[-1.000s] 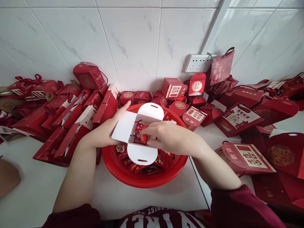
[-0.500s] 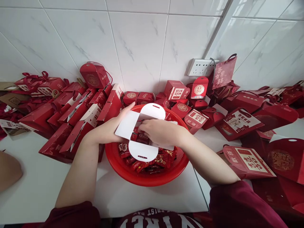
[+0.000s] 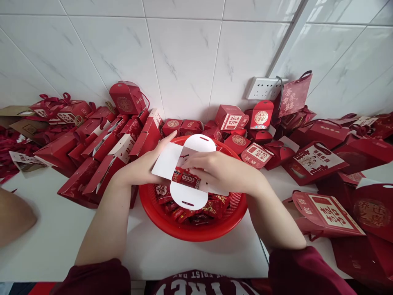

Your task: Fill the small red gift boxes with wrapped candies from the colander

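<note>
An unfolded gift box (image 3: 188, 201), its white inner flaps spread, is held over a red plastic basket (image 3: 193, 237). Red candy packets (image 3: 190, 179) show inside the box, and more wrapped candies (image 3: 215, 206) lie in the basket. My left hand (image 3: 153, 162) grips the box's left side, its fingers mostly hidden behind the white flap. Over the box opening, my right hand (image 3: 211, 166) reaches in from the right with bent fingers. Its fingertips are partly hidden at the packets, and whether they hold anything cannot be made out.
Red gift boxes (image 3: 89, 143) stand in rows at the left. Small red boxes (image 3: 231, 119) are stacked by the tiled wall, below a white socket strip (image 3: 264, 88). Larger boxes (image 3: 328, 213) crowd the right. Part of another person's arm (image 3: 15, 217) shows at the left edge.
My right hand has lifted and shifted slightly right, uncovering more of the packets in the box. The whole view has shifted a little. My left hand keeps its grip on the box.
</note>
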Demonstrator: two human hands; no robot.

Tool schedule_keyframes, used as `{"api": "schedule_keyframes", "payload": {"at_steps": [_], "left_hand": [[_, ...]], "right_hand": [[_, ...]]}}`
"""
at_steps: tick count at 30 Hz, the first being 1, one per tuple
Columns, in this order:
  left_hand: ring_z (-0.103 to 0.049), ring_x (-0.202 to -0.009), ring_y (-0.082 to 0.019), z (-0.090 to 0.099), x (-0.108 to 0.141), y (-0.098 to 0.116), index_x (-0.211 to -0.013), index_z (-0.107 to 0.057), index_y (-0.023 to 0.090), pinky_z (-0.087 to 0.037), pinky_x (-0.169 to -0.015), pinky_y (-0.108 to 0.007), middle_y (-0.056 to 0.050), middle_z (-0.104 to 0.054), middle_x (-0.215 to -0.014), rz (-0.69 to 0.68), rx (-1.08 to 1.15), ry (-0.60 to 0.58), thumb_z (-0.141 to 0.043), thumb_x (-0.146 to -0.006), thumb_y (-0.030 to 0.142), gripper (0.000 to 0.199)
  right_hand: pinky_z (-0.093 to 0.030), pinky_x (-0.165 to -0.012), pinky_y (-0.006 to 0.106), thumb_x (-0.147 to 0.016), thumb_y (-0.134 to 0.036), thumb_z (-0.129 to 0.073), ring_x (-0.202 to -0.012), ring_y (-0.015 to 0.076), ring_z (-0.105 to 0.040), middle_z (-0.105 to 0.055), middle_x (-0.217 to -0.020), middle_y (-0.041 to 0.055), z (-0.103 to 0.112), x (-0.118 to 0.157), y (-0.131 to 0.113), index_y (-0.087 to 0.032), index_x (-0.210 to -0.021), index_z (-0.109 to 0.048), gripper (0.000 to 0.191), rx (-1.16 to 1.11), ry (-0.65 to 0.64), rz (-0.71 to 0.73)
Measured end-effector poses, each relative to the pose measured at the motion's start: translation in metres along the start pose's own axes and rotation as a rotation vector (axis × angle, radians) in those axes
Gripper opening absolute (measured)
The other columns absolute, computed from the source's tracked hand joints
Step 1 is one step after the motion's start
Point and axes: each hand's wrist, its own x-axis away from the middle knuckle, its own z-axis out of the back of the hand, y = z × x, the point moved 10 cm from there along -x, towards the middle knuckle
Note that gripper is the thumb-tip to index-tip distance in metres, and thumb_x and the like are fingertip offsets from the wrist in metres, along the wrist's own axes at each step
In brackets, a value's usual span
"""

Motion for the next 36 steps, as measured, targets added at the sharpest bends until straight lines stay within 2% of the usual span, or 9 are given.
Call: {"api": "schedule_keyframes", "payload": {"at_steps": [3,7,10,13,18,27,30,33,36], "left_hand": [[-0.065,-0.113,-0.033,0.009,0.001,-0.002,-0.160,0.001,0.030,-0.057,-0.092,-0.043,-0.012,-0.064,-0.129,-0.003,0.063,0.104,-0.090,-0.063,0.035,0.134],[-0.047,-0.138,-0.036,0.030,0.000,-0.003,-0.160,0.007,0.027,-0.040,-0.113,-0.050,-0.018,-0.052,-0.145,-0.046,0.046,0.332,-0.094,-0.055,0.038,0.146],[-0.044,-0.140,-0.034,0.035,-0.004,-0.010,-0.159,0.005,0.030,-0.042,-0.112,-0.051,-0.017,-0.043,-0.153,-0.055,0.215,0.438,-0.088,-0.067,0.043,0.132],[-0.055,-0.131,-0.031,0.027,-0.010,-0.014,-0.153,-0.026,0.029,-0.051,-0.105,-0.045,-0.013,-0.053,-0.146,-0.062,0.439,0.442,-0.081,-0.076,0.044,0.095],[-0.064,-0.118,-0.031,0.014,-0.011,-0.002,-0.124,-0.054,0.021,-0.058,-0.096,-0.042,-0.013,-0.065,-0.130,-0.096,0.521,0.395,-0.083,-0.075,0.041,0.060],[-0.063,-0.119,-0.033,0.002,-0.006,-0.002,-0.133,-0.056,0.020,-0.057,-0.099,-0.044,-0.012,-0.062,-0.136,-0.019,0.373,0.322,-0.075,-0.084,0.037,0.056],[-0.053,-0.132,-0.034,0.000,-0.007,0.008,-0.147,-0.044,0.026,-0.054,-0.103,-0.043,-0.010,-0.053,-0.148,-0.066,0.340,0.300,-0.074,-0.085,0.036,0.070],[-0.045,-0.140,-0.032,-0.002,-0.008,0.017,-0.154,-0.032,0.034,-0.050,-0.109,-0.041,-0.006,-0.042,-0.156,-0.084,0.233,0.257,-0.074,-0.084,0.034,0.082],[-0.049,-0.135,-0.031,-0.005,-0.008,0.021,-0.148,-0.042,0.034,-0.049,-0.109,-0.042,-0.006,-0.044,-0.153,-0.078,0.101,0.203,-0.074,-0.084,0.034,0.072]], "right_hand": [[-0.049,-0.104,0.039,-0.103,-0.021,-0.043,-0.119,0.0211,-0.061,-0.067,-0.124,0.0065,0.037,0.026,0.002,-0.023,-0.119,-0.064,0.027,-0.081,0.251,0.007],[-0.041,-0.113,0.046,-0.100,-0.033,-0.054,-0.137,0.0247,-0.046,-0.049,-0.147,0.0093,0.076,0.070,0.042,-0.028,-0.134,-0.049,0.035,-0.134,0.783,-0.129],[-0.033,-0.119,0.050,-0.095,-0.043,-0.061,-0.146,0.0274,-0.035,-0.033,-0.159,0.0099,0.056,0.062,0.070,-0.030,-0.146,-0.035,0.059,-0.247,0.681,-0.180],[-0.029,-0.121,0.052,-0.089,-0.049,-0.067,-0.150,0.0294,-0.028,-0.025,-0.164,0.0096,0.032,0.044,0.079,-0.031,-0.151,-0.026,0.076,-0.388,0.511,-0.165],[-0.046,-0.111,0.047,-0.091,-0.043,-0.067,-0.143,0.0275,-0.041,-0.029,-0.163,0.0103,0.017,0.028,0.068,-0.033,-0.153,-0.021,0.079,-0.573,0.385,-0.082],[-0.027,-0.122,0.051,-0.089,-0.043,-0.070,-0.148,0.0254,-0.031,-0.040,-0.156,0.0050,0.029,0.037,0.069,-0.033,-0.140,-0.051,0.055,-0.272,0.466,-0.155],[-0.025,-0.122,0.050,-0.090,-0.043,-0.069,-0.149,0.0245,-0.030,-0.041,-0.155,0.0056,0.030,0.038,0.071,-0.033,-0.136,-0.055,0.049,-0.243,0.474,-0.164],[-0.031,-0.119,0.051,-0.088,-0.042,-0.070,-0.148,0.0270,-0.032,-0.040,-0.155,0.0074,0.028,0.038,0.074,-0.031,-0.131,-0.058,0.045,-0.262,0.459,-0.165],[-0.042,-0.112,0.049,-0.085,-0.034,-0.073,-0.144,0.0291,-0.039,-0.036,-0.156,0.0095,0.025,0.038,0.075,-0.030,-0.127,-0.060,0.044,-0.306,0.433,-0.158]]}}
